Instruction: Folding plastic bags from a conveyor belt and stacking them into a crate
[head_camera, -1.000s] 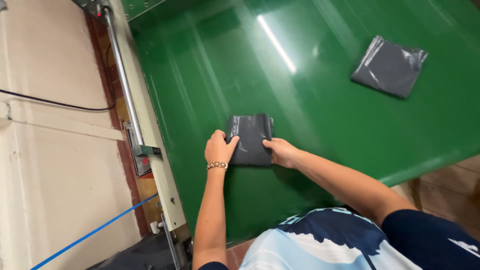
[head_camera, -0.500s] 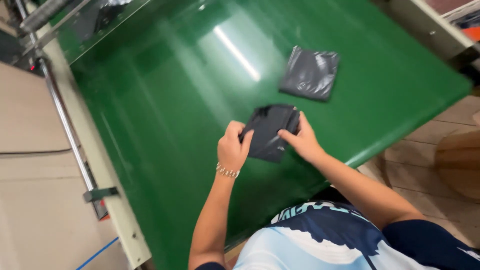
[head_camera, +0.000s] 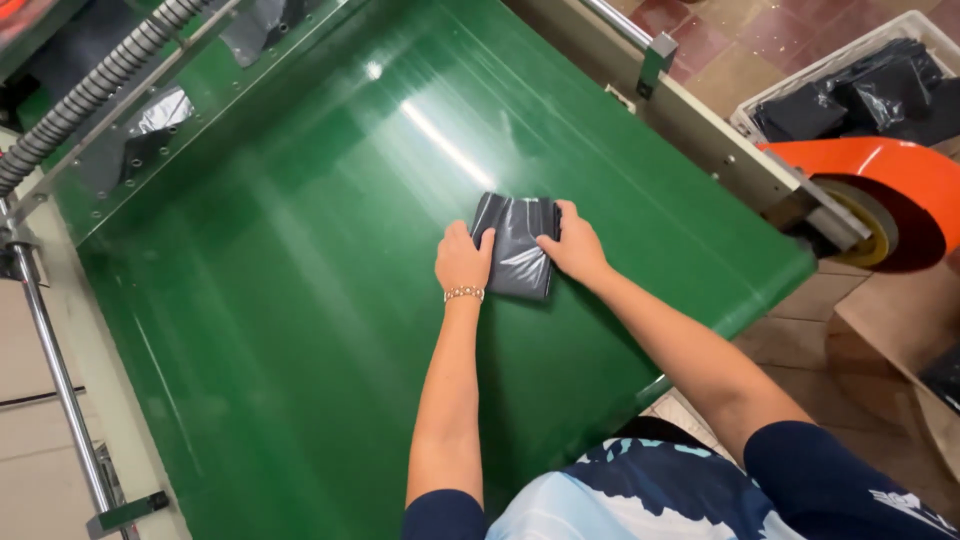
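Gone from the green conveyor belt (head_camera: 300, 300) is the second dark pouch seen earlier, and the folded grey plastic bag (head_camera: 517, 245) now lies flat there, pinched between left hand (head_camera: 463, 262) and right hand (head_camera: 575, 247)

— How many dark plastic bags lie on the green belt (head_camera: 300, 300)?
— One folded dark bag (head_camera: 518, 250), at the belt's centre, under two hands: left hand (head_camera: 462, 262), right hand (head_camera: 574, 245).
— Anything else?
— One white crate (head_camera: 905, 40) of dark bags at two o'clock, count unclear; one orange roll (head_camera: 880, 175) at three o'clock; one bracelet (head_camera: 463, 293).
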